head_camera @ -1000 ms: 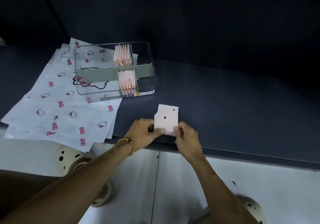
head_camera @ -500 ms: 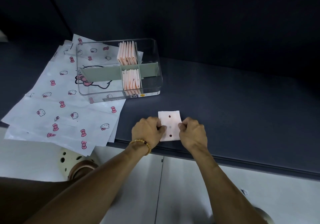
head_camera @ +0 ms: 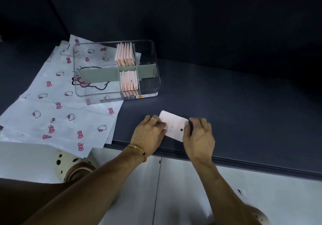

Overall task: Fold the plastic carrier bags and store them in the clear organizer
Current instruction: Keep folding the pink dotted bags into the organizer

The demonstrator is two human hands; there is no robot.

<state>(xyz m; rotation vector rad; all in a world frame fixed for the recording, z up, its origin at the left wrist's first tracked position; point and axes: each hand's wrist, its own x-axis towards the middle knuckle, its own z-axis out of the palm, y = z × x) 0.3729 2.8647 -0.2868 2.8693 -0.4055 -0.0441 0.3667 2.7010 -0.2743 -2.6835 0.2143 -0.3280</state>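
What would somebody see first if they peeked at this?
Two hands, the left hand and right hand, pressing a small folded bag flat near the dark counter's front edge. Behind sits a clear organizer holding upright folded bags, partly on cat-and-bow printed bags spread at left.

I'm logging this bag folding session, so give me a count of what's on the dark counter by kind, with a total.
Clear organizer: 1
Bundles of folded pink bags standing in the organizer: 2, a far bundle and a near bundle
Folded bag held flat between the left hand and right hand: 1
Pile of unfolded printed bags: 1; sheets overlap, number unclear
Total: 5
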